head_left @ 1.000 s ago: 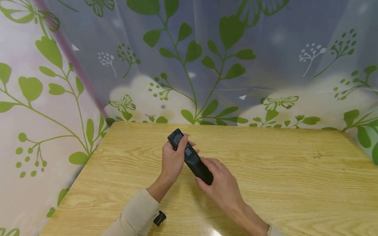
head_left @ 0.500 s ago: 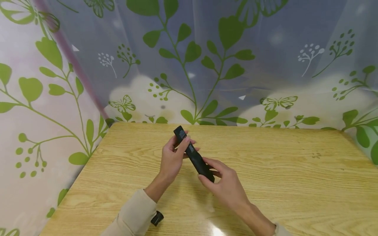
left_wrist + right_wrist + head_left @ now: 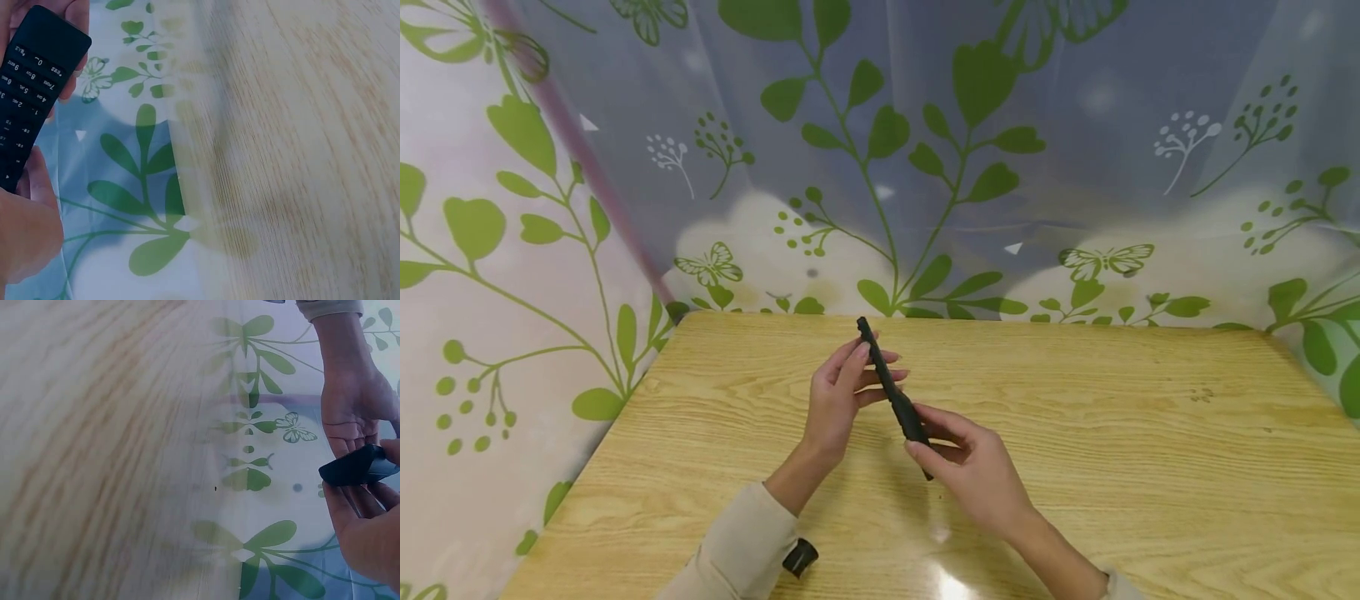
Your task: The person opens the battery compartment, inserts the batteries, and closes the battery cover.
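Both hands hold a black remote control (image 3: 884, 377) over the table, one at either end. It stands on edge in the head view, showing only a thin side. My left hand (image 3: 835, 408) pinches the far end, thumb on the near side and fingers spread behind. The near end is between the thumb and fingers of my right hand (image 3: 973, 471). Rows of number keys show on the remote's face (image 3: 31, 81) in the left wrist view. From the right wrist, its dark end (image 3: 356, 467) is visible between the fingers, with the left palm (image 3: 353, 406) beyond.
The wood-grain table (image 3: 1112, 467) spreads under both hands. A curtain with green leaves and butterflies (image 3: 820, 250) hangs along its back edge, and a pale patterned one (image 3: 512, 333) lines the left side. A small black object (image 3: 801, 557) shows beside the left sleeve (image 3: 745, 533).
The remote control has been rolled from showing its back with white labels to standing edge-on. The left fingers have spread out behind it, and the right hand has shifted its hold slightly.
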Available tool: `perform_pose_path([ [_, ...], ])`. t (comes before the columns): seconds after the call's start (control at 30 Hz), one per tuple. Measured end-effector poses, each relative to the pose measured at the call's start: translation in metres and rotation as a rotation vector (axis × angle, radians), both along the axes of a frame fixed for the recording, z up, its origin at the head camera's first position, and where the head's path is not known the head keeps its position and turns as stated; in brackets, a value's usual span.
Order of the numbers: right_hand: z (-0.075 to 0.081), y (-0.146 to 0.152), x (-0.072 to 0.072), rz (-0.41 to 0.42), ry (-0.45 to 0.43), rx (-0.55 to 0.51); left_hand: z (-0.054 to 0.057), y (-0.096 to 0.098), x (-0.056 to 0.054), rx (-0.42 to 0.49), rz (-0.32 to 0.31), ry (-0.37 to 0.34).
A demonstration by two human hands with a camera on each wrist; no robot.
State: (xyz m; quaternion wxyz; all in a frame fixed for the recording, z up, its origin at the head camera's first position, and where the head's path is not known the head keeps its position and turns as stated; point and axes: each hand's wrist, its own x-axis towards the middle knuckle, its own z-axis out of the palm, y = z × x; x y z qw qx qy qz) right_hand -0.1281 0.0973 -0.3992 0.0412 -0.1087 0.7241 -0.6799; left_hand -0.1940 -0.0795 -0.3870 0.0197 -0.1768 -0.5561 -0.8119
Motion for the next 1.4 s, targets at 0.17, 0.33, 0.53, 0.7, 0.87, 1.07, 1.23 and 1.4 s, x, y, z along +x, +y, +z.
perform_pose_path([
  [0.17,-0.001,0.002,-0.003,0.027,-0.033,-0.054,0.0,0.0,-0.001,0.021,0.003,-0.043],
  [0.33,-0.003,0.004,-0.004,0.043,-0.064,-0.073,-0.001,0.0,-0.002,0.004,0.019,-0.057],
  [0.53,-0.004,0.005,-0.004,0.062,-0.115,-0.12,-0.002,0.0,-0.004,-0.025,0.069,-0.096],
  [0.7,-0.004,0.005,-0.005,0.121,-0.119,-0.17,-0.002,0.0,-0.005,-0.055,0.109,-0.141],
  [0.87,-0.004,0.005,-0.005,0.161,-0.136,-0.216,-0.003,0.001,-0.006,-0.043,0.11,-0.181],
  [1.07,-0.006,0.008,-0.005,0.194,-0.171,-0.238,-0.005,-0.001,-0.006,0.009,0.08,-0.236],
  [1.23,-0.008,0.011,-0.005,0.215,-0.194,-0.248,-0.005,0.0,-0.006,0.087,0.042,-0.26],
  [1.4,-0.008,0.015,-0.005,0.209,-0.187,-0.22,-0.002,0.0,-0.006,0.098,0.029,-0.273],
])
